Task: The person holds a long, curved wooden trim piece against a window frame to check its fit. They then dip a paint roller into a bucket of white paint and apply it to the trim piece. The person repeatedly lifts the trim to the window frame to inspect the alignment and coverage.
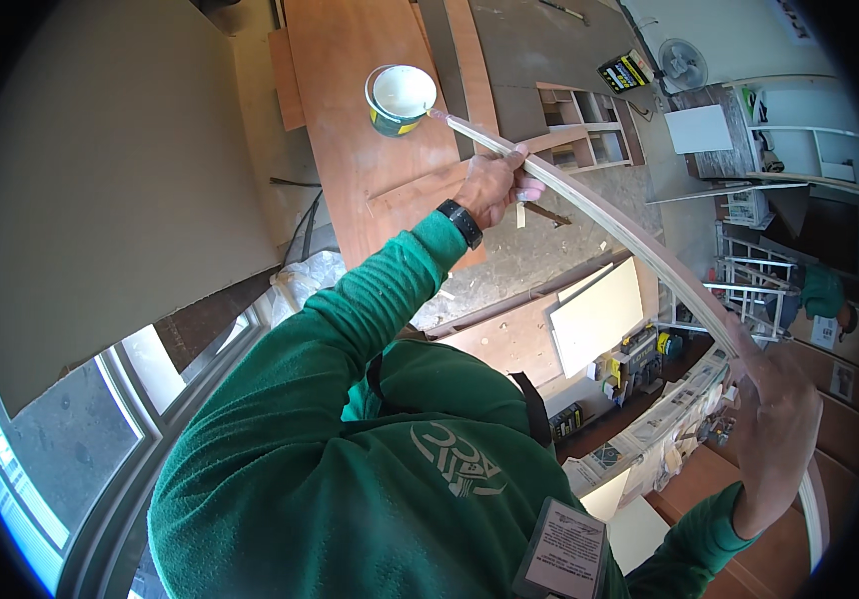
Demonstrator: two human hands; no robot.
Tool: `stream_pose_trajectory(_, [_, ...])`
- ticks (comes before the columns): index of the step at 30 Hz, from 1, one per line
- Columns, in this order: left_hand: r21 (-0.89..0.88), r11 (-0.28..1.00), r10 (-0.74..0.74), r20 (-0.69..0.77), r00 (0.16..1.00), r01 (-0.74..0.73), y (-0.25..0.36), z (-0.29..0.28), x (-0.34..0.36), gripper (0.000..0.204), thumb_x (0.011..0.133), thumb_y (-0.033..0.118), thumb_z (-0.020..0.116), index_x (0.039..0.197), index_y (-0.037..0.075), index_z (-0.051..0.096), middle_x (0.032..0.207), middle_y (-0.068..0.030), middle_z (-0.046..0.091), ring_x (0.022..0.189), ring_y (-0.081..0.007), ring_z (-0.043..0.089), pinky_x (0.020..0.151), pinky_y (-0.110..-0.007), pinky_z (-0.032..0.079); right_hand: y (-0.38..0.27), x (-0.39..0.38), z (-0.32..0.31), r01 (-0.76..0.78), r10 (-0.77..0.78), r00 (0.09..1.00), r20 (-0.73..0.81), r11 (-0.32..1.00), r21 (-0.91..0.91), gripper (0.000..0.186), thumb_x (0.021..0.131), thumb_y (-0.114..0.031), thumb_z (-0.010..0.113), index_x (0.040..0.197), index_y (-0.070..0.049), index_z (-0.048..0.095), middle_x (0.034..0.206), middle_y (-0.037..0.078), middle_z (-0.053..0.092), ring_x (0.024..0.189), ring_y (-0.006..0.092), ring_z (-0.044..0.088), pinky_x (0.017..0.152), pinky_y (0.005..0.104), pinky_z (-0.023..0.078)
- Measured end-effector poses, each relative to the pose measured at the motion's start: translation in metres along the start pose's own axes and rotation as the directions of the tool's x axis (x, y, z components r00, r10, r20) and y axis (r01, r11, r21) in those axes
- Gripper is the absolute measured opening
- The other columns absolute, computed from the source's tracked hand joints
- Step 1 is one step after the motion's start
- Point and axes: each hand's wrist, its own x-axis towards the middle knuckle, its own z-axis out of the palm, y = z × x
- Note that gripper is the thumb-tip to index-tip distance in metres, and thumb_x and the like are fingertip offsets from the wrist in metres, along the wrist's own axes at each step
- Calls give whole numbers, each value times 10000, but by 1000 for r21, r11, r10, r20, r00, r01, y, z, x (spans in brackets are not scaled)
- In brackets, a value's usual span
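Person in a green fleece is holding a long thin strip [609,225] of pale trim, and the whole thing comes down to how that strip runs. Its long axis goes from about 11 o'clock down to 4 o'clock across the view, bowed a bit by the lens. The far tip sits right at the rim of a tub [400,98], white inside with a green and yellow wall, parked on a reddish plywood sheet [350,120].

The left hand [494,185] is wrapped around the strip up near that tip, fingers curled over it, black watch [460,222] on the wrist. So left is the hand close to the tub, at roughly 12 o'clock from the person's chest. The right hand [774,419] is way down the other end at about 3 o'clock, closed around the strip too, with a short tail of it running on past toward the lower edge. Both hands gripping, strip spanning well apart between them, not resting on anything that I can see.

Under it all is a rough grey bench [519,255] with wood offcuts and a small wooden shelf unit [589,130]. There's a big beige board [100,190] at 9 o'clock, a window [70,429] below it, a fan [682,62] up at 1 o'clock, and white shelving [809,140] at 2. Another person in green [821,292] is bent over at 3 o'clock.
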Motion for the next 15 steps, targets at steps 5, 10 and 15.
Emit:
stream_pose_trajectory(5, [-21, 997, -68, 54, 996, 69, -3, 3, -13, 292, 1072, 221, 552, 1123, -61, 610, 951, -170, 715, 764, -237, 722, 690, -347, 638, -2, -39, 20, -114, 120, 992, -46, 986, 125, 542, 862, 14, 697, 1353, -216, 693, 754, 123, 546, 630, 316, 590, 563, 479, 421])
stream_pose_trajectory(10, [57, 988, -148, 35, 988, 146, -23, -5, -25, 270, 1047, 205, 576, 1146, -46, 597, 993, -161, 700, 814, -253, 724, 738, -384, 639, -18, -92, 76, -283, 263, 959, 106, 918, 278, 489, 906, -29, 645, 1380, -148, 645, 917, 145, 625, 749, 353, 675, 613, 488, 494])
stream_pose_trajectory(15, [176, 962, -220, 34, 975, 211, -77, -35, -39, 259, 1013, 143, 600, 1194, -41, 580, 1045, -160, 706, 852, -276, 708, 755, -416, 623, -30, -204, 180, -467, 267, 883, 387, 596, 654, 527, 902, -47, 667, 1422, -80, 589, 1052, 234, 722, 826, 315, 737, 742, 396, 580])
